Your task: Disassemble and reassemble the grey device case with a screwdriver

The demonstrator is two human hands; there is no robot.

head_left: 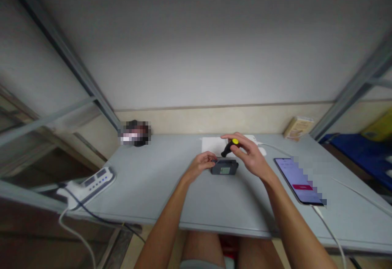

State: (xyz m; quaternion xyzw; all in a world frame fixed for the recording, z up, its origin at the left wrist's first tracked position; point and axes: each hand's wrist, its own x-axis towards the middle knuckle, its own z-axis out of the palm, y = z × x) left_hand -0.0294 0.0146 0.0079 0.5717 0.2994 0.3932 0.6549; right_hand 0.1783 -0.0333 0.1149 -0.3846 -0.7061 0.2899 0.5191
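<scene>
A small black box-shaped device (pixel 224 168) with vent slots and a pale label stands on the grey table. My left hand (pixel 200 165) grips its left end, fingers bent around the corner. In my right hand (pixel 250 157) is a screwdriver (pixel 227 149) with a black handle and a yellow end cap, held between thumb and fingers. It slants down to the left just above the device's top. Its shaft is too small or hidden to make out. Behind the device lies a white sheet (pixel 210 144), partly covered by my hands.
A phone (pixel 298 183) lies on the right, a white cable (pixel 329 224) running from its near end. A small box (pixel 298 128) stands at the back right. On the left are a white power strip (pixel 92 185) with cables and a blurred-out dark object (pixel 136 133).
</scene>
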